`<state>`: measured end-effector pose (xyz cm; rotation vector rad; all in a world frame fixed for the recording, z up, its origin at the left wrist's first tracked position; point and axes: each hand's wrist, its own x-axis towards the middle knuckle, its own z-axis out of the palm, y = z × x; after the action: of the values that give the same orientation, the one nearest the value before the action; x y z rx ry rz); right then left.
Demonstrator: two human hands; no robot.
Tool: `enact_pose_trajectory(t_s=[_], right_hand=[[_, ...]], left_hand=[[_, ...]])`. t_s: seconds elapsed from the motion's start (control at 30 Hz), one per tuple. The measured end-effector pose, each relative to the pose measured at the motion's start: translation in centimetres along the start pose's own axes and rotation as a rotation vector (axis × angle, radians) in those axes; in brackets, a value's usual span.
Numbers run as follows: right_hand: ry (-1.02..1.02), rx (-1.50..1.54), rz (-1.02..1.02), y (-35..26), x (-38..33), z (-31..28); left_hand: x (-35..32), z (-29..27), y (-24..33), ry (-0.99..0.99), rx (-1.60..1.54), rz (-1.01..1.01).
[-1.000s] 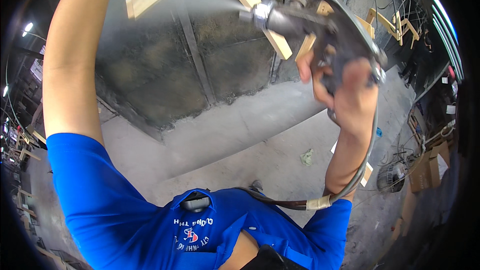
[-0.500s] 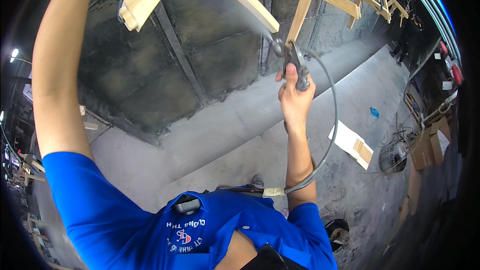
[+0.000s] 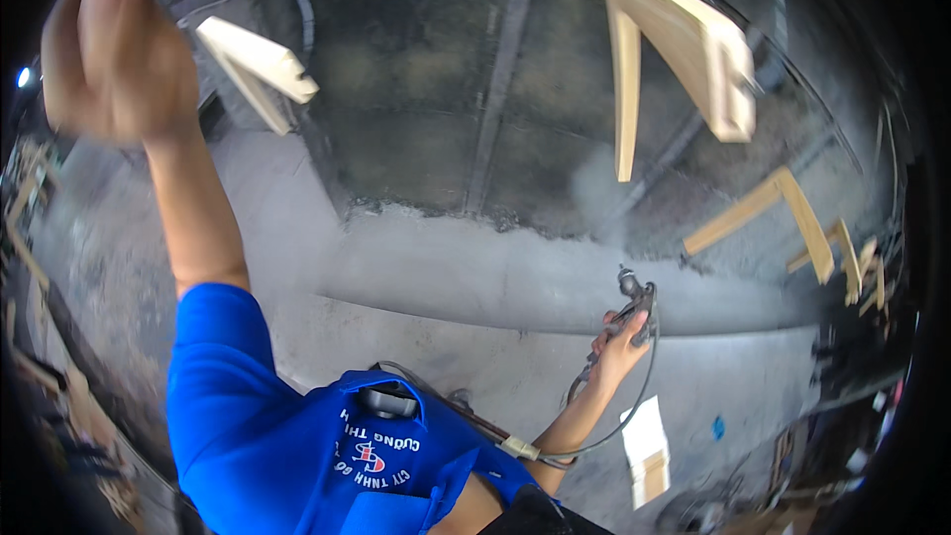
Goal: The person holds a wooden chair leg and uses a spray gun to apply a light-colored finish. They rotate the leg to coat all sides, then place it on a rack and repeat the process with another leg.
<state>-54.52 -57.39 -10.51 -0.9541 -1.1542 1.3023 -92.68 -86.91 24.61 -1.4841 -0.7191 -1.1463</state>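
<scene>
Wooden frame [image 3: 684,50] hangs above the right hand's [image 3: 616,345] spray gun [image 3: 634,302].

Grey concrete floor [image 3: 475,277], dusty, with a flat cardboard piece [image 3: 646,448] and a small blue scrap [image 3: 717,427].

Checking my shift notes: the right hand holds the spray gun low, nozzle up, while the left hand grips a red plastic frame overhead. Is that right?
Not quite. In the head view the left hand is up by a pale wooden piece, not a red plastic frame. The rest holds: the right hand holds the spray gun low, nozzle up.
</scene>
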Motion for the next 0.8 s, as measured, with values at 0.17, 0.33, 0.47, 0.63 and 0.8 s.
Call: enact_pose_trajectory(t_s=[0.17, 0.33, 0.47, 0.63, 0.8], right_hand=[[-0.510, 0.184, 0.054, -1.8, -1.8, 3.2], [-0.558, -0.007, -0.142, -2.0, -6.8, 8.8], [-0.426, 0.211, 0.051, -0.8, -10.0, 13.9], [-0.206, 0.556, 0.284, 2.2, -12.2, 16.9], [-0.065, 0.425, 0.113, 3.9, -13.9, 19.5]], left_hand=[[-13.9, -7.2, 3.6, 0.141, 0.182, -0.274], [-27.1, -11.0, -7.7, 0.198, 0.305, -1.077], [-36.5, -10.9, -20.1, -0.221, -0.009, -1.152], [-40.1, -8.5, -22.3, -0.344, -0.075, -1.251], [-36.1, -7.5, -16.4, -0.559, 0.211, -1.029]])
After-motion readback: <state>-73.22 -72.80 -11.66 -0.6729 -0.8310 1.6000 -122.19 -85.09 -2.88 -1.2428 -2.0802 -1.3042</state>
